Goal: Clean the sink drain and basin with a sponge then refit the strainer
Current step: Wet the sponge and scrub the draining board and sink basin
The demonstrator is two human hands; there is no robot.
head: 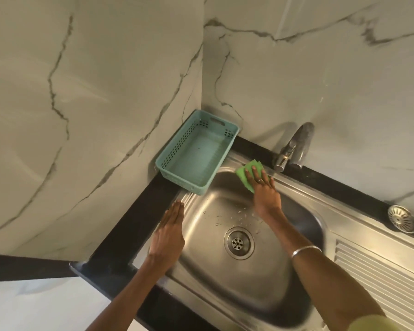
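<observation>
My right hand (263,189) presses a green sponge (245,172) flat against the far inner wall of the steel sink basin (201,278), just below the tap. The round drain (239,242) lies uncovered in the basin floor, with small bits of debris scattered above it. My left hand (169,231) rests flat with fingers together on the sink's left rim, holding nothing. The metal strainer (402,219) lies on the steel ledge at the far right, away from the drain.
A teal plastic basket (177,149), with nothing in it, sits in the back left corner, overhanging the sink rim. A chrome tap (294,145) stands behind the basin. A ribbed drainboard (380,283) stretches to the right. Marble walls close in the back and left; a black counter (134,218) surrounds the sink.
</observation>
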